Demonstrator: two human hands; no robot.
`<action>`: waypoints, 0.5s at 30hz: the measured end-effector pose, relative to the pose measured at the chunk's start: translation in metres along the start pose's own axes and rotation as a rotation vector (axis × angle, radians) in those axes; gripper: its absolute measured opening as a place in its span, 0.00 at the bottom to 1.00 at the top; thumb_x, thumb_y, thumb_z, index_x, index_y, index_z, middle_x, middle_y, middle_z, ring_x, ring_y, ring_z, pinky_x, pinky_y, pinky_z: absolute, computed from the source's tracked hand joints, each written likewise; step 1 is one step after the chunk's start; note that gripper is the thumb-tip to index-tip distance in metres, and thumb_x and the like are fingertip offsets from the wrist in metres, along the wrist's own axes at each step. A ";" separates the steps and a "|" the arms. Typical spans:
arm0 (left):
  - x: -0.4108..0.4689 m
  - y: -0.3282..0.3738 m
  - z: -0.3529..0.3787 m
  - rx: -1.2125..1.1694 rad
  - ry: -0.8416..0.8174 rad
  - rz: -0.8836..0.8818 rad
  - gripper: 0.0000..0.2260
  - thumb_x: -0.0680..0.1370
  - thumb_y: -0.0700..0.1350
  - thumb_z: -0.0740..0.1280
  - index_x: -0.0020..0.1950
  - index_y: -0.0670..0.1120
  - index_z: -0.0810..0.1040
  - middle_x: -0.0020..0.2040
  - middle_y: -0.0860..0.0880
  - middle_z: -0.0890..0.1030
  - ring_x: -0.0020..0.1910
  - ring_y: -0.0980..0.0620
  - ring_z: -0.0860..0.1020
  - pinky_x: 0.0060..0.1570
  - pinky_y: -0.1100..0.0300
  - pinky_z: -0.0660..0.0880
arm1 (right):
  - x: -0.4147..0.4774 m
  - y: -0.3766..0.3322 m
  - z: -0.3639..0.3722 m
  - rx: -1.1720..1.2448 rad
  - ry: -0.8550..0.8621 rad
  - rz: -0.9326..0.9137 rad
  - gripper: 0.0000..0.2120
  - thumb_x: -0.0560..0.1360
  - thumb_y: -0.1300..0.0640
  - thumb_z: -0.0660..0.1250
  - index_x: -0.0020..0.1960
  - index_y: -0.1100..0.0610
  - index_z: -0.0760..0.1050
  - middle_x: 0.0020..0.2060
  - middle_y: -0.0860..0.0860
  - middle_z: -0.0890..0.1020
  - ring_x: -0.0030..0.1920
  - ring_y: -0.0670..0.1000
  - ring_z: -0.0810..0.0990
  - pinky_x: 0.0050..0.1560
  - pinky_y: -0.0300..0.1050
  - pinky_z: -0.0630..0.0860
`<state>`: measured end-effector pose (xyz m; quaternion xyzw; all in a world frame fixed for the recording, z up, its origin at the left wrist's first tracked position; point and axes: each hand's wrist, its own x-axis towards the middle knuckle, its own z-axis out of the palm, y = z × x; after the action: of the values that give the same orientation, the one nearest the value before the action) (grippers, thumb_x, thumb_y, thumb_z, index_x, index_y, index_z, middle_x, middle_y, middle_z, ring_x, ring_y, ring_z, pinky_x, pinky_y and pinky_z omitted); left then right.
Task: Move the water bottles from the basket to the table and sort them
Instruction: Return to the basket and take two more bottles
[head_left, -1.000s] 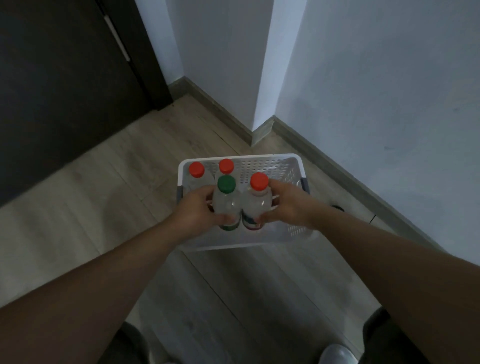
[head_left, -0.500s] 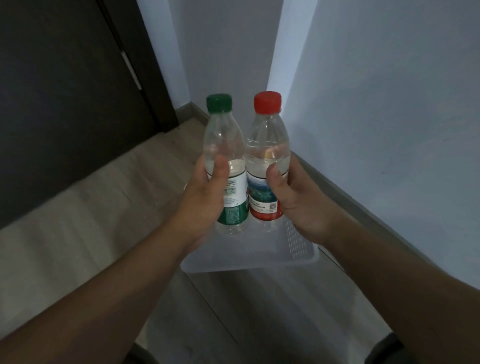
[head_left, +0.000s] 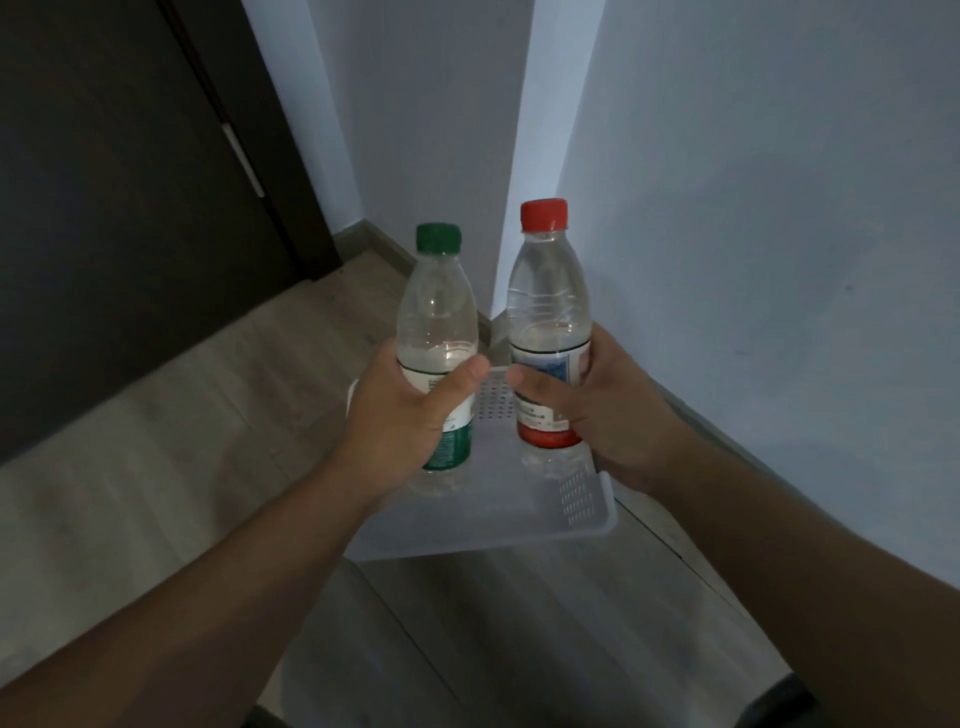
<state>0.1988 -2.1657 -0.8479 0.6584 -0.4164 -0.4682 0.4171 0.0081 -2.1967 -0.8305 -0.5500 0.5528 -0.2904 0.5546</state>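
Two hands grip upright bottles above the white perforated plastic basket (head_left: 587, 519): left hand (head_left: 405, 415) the green-capped clear plastic bottle (head_left: 438, 312), right hand (head_left: 608, 415) the red-capped clear plastic bottle (head_left: 548, 291). No table shows.

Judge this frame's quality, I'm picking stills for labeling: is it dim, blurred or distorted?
Head view: dim, bluish light; green-capped bottle and red-capped bottle fairly sharp, label print unreadable; basket beneath looks pale and soft; wide-angle lens stretches the forearms toward the lower corners.
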 end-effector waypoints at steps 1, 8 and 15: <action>0.000 -0.001 -0.001 0.046 0.018 0.015 0.24 0.70 0.59 0.77 0.63 0.53 0.77 0.52 0.56 0.85 0.51 0.56 0.84 0.46 0.63 0.81 | 0.001 0.000 -0.004 -0.068 0.044 0.014 0.26 0.71 0.47 0.77 0.65 0.41 0.72 0.57 0.43 0.83 0.57 0.49 0.83 0.64 0.58 0.79; 0.001 -0.005 -0.011 0.393 -0.119 0.166 0.23 0.69 0.56 0.80 0.58 0.61 0.72 0.49 0.65 0.79 0.48 0.75 0.76 0.40 0.77 0.73 | 0.005 0.011 -0.031 -0.419 0.249 -0.024 0.31 0.72 0.52 0.79 0.70 0.49 0.67 0.55 0.44 0.78 0.53 0.48 0.80 0.53 0.44 0.80; 0.007 -0.011 -0.009 0.841 -0.195 0.309 0.31 0.68 0.66 0.77 0.66 0.59 0.71 0.57 0.57 0.80 0.55 0.53 0.79 0.53 0.51 0.78 | 0.004 0.012 -0.041 -1.007 0.318 -0.053 0.31 0.75 0.40 0.72 0.73 0.44 0.62 0.64 0.50 0.77 0.65 0.58 0.75 0.70 0.66 0.68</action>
<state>0.2106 -2.1679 -0.8578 0.6535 -0.7009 -0.2507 0.1374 -0.0328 -2.2092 -0.8337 -0.7114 0.6869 -0.0825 0.1234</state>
